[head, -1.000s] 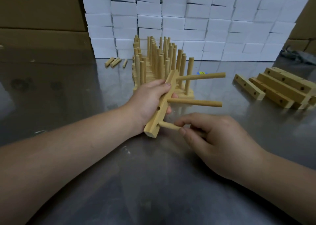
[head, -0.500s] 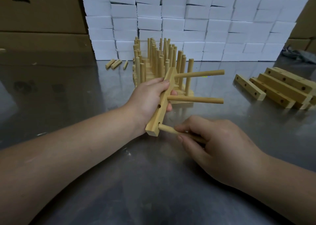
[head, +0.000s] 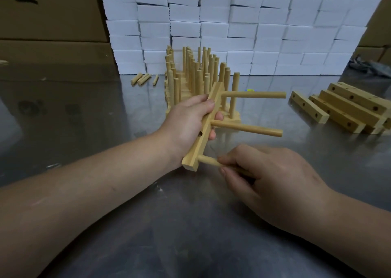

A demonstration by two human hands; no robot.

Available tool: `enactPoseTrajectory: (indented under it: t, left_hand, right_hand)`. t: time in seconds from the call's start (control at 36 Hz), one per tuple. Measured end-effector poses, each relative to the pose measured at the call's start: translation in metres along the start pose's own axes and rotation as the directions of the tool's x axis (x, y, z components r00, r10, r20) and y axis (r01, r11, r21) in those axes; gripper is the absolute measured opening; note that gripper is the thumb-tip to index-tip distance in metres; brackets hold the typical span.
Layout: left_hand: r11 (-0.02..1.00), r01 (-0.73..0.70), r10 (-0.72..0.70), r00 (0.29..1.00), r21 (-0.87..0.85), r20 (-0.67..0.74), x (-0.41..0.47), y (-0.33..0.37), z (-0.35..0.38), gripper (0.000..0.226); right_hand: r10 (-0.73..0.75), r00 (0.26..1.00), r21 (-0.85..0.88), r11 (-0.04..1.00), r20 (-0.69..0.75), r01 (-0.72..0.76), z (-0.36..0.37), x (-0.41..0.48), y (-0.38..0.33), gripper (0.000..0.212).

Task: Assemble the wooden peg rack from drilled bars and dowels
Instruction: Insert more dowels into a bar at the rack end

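**Third dowel at the last hole of the held bar**

Since a second ago the right hand (head: pixel 273 178) is shifted a little back along the third dowel (head: pixel 208 161), and slightly more of that dowel's tail is exposed under the fingers; the bar (head: pixel 197 150) is barely moved. The third dowel is pinched between the right thumb and curled fingers, with its tip at the bar's near end. The bar is gripped by the left hand (head: pixel 186 125), fingers wrapped round it, and is held tilted above the table (head: pixel 84 129).

Two dowels are already set in this bar: the upper dowel (head: pixel 254 95) and the middle dowel (head: pixel 247 129), both sticking out to the right. This rack is therefore judged nearly complete, with only the third dowel left to press home. Behind it, finished racks (head: pixel 196 72) are stood in a row, while spare drilled bars (head: pixel 338 108) at the right suggest more remain to be built.

How deep the third dowel sits cannot be told. Its far end is hidden in the right hand. A small hole (head: pixel 200 133) is seen on the bar's side face; its purpose is unclear. No supply of long dowels is seen; only short pegs (head: pixel 142 79) are made out.
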State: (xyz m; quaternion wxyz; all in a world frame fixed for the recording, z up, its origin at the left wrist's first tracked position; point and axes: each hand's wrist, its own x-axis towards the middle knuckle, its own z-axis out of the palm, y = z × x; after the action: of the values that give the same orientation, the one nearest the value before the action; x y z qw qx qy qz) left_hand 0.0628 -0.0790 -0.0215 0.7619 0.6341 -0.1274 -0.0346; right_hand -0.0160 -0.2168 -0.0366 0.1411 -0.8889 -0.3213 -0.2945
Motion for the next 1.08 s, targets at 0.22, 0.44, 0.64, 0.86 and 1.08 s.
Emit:
enactPoseTrajectory:
  t: [0.22, 0.44, 0.64, 0.86, 1.08]
  left_hand:
    - [0.999, 0.013, -0.013, 1.000, -0.041, -0.004, -0.0001, 0.0001, -0.0010, 0.017]
    - [0.995, 0.009, -0.007, 1.000, -0.104, 0.014, -0.0032, 0.0025, 0.0026, 0.019]
    - [0.995, -0.079, 0.079, 0.997, -0.059, -0.006, -0.0047, 0.0041, 0.0031, 0.022]
    - [0.990, -0.138, 0.138, 0.990, -0.020, 0.036, -0.0074, 0.0033, 0.0029, 0.020]
    - [0.983, -0.184, 0.184, 0.982, 0.005, 0.052, -0.0086, 0.0064, 0.0033, 0.023]
  right_hand:
    - [-0.033, 0.998, 0.006, 0.999, 0.061, 0.033, 0.0005, 0.0022, 0.0023, 0.036]
    - [-0.011, 0.997, -0.036, 0.999, 0.079, 0.014, -0.0016, 0.0025, 0.0029, 0.038]
    - [0.000, 0.996, -0.019, 1.000, 0.088, 0.001, -0.0008, -0.0001, 0.0041, 0.039]
    - [0.261, 0.915, 0.419, 0.827, 0.307, -0.376, 0.0031, 0.0011, 0.0079, 0.022]
    - [0.363, 0.856, 0.525, 0.678, 0.369, -0.514, 0.0017, 0.0056, 0.0072, 0.025]
